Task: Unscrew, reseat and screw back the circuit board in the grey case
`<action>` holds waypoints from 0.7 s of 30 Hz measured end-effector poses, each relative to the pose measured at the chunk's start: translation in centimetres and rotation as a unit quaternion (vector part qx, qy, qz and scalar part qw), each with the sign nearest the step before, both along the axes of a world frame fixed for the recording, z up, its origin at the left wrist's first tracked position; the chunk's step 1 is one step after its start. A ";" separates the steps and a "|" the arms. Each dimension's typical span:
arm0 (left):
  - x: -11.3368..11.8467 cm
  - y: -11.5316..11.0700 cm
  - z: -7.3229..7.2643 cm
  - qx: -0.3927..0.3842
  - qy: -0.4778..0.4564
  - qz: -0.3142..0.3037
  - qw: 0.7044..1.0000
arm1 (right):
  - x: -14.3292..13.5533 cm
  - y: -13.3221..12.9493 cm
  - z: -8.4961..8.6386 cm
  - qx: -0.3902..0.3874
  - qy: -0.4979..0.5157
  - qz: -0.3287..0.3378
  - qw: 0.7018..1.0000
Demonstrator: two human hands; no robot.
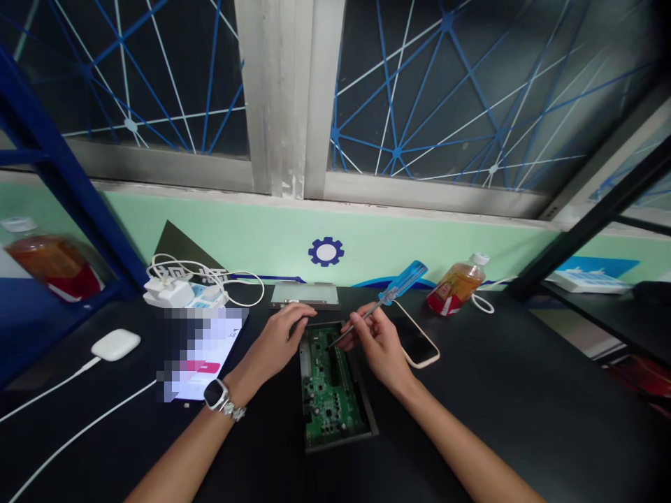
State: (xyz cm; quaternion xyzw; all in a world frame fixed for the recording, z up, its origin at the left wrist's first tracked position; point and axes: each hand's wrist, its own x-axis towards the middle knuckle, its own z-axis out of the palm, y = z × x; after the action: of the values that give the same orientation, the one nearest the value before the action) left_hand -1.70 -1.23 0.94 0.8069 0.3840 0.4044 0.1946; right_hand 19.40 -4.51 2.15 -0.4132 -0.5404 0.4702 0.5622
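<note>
The right hand [378, 342] is clamped on a screwdriver [385, 297], fingers wrapped round its metal shaft, the blue see-through handle slanting up toward one o'clock and the tip set down on the upper part of the board [330, 388]. The left hand [280, 335] lies just across from it at nine o'clock, fingers loosely together and curled over the top left corner of the board's dark tray [367, 412], holding nothing; a watch [216, 393] sits on its wrist. The green board lies in that tray at the middle of the black worktop [524, 391], long side running away from the person. Just past both hands, at twelve o'clock, a flat grey metal cover [307, 292] rests on the worktop. At three o'clock from the right hand, touching its heel, lies a phone [419, 346] with a dark screen. Farther out at two o'clock an amber bottle [457, 285] lies tilted against the wall, a white cable looped by it. At nine o'clock from the left hand lies a lit tablet [202, 349], its screen blurred; beyond that, at eleven o'clock, a power strip [183, 292] with coiled white cable, and far at nine o'clock a white earbud case [115, 344] on its cable.
</note>
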 end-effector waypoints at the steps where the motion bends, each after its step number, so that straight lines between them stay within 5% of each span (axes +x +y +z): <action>1: -0.2 -0.2 0.1 0.000 -0.001 0.002 1.000 | 0.1 0.2 0.3 0.013 -0.017 0.000 1.000; 12: 1.0 -0.7 -0.6 -0.083 -0.092 -0.009 0.992 | -2.4 4.7 5.4 0.086 -0.223 0.124 0.963; 21: 0.2 0.4 -1.8 -0.107 -0.144 0.012 0.984 | -4.4 5.7 4.4 0.190 -0.347 0.086 0.914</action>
State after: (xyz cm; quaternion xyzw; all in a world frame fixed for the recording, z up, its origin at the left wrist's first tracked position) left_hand -1.47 -0.81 -0.89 0.7099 0.4031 0.4751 0.3283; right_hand 15.04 1.16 6.58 -0.3878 -0.8141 0.2323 0.3644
